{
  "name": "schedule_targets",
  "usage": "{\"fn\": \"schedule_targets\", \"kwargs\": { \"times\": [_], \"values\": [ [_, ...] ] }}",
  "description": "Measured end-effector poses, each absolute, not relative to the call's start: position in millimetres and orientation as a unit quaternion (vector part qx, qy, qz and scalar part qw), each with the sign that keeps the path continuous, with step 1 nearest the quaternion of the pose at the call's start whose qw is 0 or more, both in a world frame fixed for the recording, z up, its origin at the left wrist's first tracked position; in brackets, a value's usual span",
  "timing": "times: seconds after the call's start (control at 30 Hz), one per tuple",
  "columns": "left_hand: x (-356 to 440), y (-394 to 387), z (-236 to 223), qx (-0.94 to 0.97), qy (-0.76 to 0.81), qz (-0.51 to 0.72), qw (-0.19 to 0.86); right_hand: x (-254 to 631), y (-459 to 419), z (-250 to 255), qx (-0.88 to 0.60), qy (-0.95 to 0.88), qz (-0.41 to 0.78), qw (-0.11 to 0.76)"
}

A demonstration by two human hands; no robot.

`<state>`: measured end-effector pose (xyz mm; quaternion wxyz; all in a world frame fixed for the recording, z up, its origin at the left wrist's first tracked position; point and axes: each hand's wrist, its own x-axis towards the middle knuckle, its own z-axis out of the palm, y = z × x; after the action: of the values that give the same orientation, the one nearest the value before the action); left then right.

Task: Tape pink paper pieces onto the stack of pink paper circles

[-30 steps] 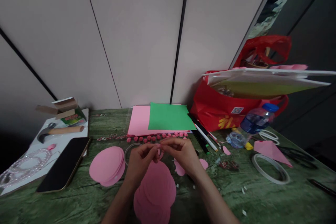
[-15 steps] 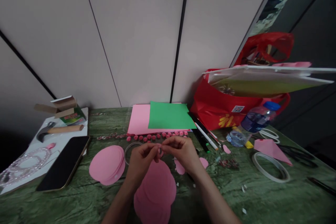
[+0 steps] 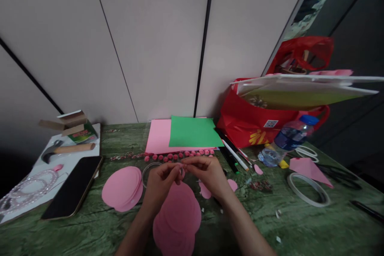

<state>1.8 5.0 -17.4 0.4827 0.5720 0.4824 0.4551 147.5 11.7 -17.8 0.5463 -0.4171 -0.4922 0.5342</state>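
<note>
My left hand (image 3: pixel 162 181) and my right hand (image 3: pixel 207 173) meet above the table, fingertips pinched together. Between them is a small pink paper piece (image 3: pixel 181 171), mostly covered by the fingers. Below and just in front of the hands lies a stack of pink paper circles (image 3: pixel 178 218). Another pile of pink circles (image 3: pixel 122 189) rests to the left. A roll of tape (image 3: pixel 144 176) lies partly behind my left hand. Small pink paper cutouts (image 3: pixel 205 191) show beside my right wrist.
Pink sheets (image 3: pixel 157 136) and a green sheet (image 3: pixel 193 132) lie against the wall, with a row of pink pompoms (image 3: pixel 170 156) before them. At right are pens (image 3: pixel 235 155), a red bag (image 3: pixel 255 124), a bottle (image 3: pixel 289 140) and tape (image 3: pixel 309 190). A phone (image 3: pixel 73 188) and hammer (image 3: pixel 69 149) lie left.
The view has shifted very slightly. Both hands stay pinched together at nearly the same spot, with only tiny finger movement around the pink paper piece.
</note>
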Motion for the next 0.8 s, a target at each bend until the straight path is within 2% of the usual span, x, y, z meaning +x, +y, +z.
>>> {"fn": "schedule_targets", "kwargs": {
  "times": [0.8],
  "values": [
    [1.0, 4.6, -14.9, 0.571, 0.476, 0.463, 0.482, 147.7, 11.4, -16.5, -0.419, -0.483, 0.538, 0.550]
  ]
}}
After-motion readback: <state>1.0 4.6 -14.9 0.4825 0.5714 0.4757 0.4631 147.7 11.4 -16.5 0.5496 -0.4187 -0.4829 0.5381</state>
